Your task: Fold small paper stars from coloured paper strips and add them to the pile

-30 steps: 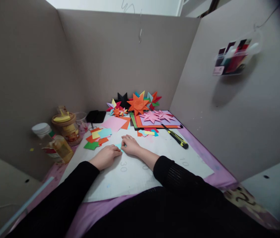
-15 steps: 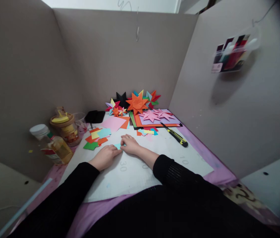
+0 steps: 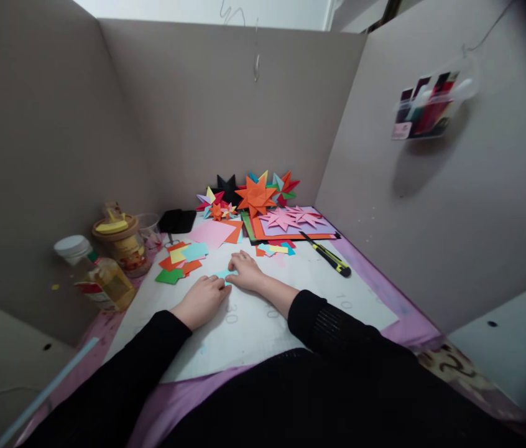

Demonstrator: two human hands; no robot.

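At frame centre, the left hand (image 3: 201, 300) and right hand (image 3: 245, 274) press fingers together on a small light-blue folded paper piece (image 3: 224, 274) lying on the white surface (image 3: 263, 323). It looks light, thin, easily creased; best pinched at its edges.

Left hand (image 3: 203, 297) lying palm down with fingers bent, right hand (image 3: 247, 274) just beside it, fingertips of both close together, both forearms in black sleeves, reaching forward
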